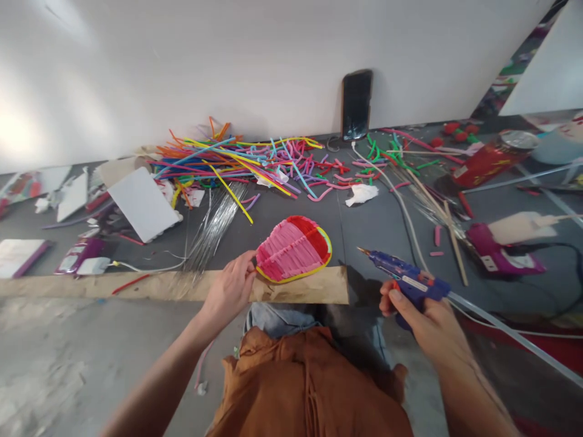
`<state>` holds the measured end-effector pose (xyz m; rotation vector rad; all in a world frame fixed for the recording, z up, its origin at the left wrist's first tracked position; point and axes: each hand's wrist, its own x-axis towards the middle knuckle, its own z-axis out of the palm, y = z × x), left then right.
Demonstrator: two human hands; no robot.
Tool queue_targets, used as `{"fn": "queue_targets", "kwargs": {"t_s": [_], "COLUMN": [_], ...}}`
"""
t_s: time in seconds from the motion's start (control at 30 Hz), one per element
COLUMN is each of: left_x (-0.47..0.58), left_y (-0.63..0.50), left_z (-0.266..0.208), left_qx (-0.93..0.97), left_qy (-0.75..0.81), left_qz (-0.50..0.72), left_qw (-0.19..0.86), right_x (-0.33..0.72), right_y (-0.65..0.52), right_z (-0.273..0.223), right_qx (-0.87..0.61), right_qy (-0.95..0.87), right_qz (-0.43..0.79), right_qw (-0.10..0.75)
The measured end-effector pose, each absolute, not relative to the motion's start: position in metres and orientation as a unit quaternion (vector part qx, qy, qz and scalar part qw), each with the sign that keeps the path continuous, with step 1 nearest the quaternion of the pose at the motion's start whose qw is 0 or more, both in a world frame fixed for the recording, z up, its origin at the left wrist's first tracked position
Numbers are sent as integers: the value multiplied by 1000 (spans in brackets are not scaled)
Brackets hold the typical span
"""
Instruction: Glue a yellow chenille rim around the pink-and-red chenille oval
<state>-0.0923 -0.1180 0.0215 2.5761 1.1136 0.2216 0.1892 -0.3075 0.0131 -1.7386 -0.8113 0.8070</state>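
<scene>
Along the near edge of the surface (376, 227), our left grip (230, 283) pinches the pink-and-red pipe-cleaner panel (294, 249) by its left rim; our right grip (428, 326) wraps a blue hot-glue gun (405, 276).

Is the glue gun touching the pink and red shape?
Apart: in the head view, dark table shows between the glue gun and the pink and red shape.

At the front edge of the desk (348, 227), the left hand (233, 280) pinches a pink and red oval piece (291, 249) (partly rimmed in yellow) above a brown strip (328, 290). The right hand (426, 312) grips a blue glue gun (396, 268), its nozzle near the piece. Along the back edge lie loose pipe cleaners (255, 161); a phone (357, 104) leans there against a white wall (228, 60).
</scene>
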Motion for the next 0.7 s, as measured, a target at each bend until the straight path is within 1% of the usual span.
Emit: {"fn": "queue_targets", "kwargs": {"t_s": [0.13, 0.23, 0.33, 0.43, 0.53, 0.6, 0.67, 0.7], "left_x": [-90, -93, -92, -83, -67, -57, -49, -44], "left_y": [-123, -132, -140, -148, -159, -165, -162, -156], "left_z": [17, 18, 23, 25, 25, 26, 30, 33], "left_qx": [887, 876, 865, 838, 795, 775, 799, 830], "left_qy": [424, 445, 448, 455, 439, 394, 327, 294], "left_qz": [120, 99, 43, 18, 19, 18, 8, 8], "left_qw": [136, 158, 221, 300, 418, 494, 506, 473], "right_x": [189, 189, 187, 185, 184, 185, 186, 187], "right_y": [-313, -313, -312, -312, -312, -313, -315, -316], "right_z": [12, 13, 11, 7, 5, 5, 6, 6], "right_qx": [-716, -720, -725, -720, -720, -726, -733, -736], "right_qy": [-339, -337, -319, -302, -298, -297, -290, -285], "right_qz": [340, 336, 333, 342, 346, 340, 340, 341], "right_qw": [507, 506, 511, 523, 522, 519, 513, 511]}}
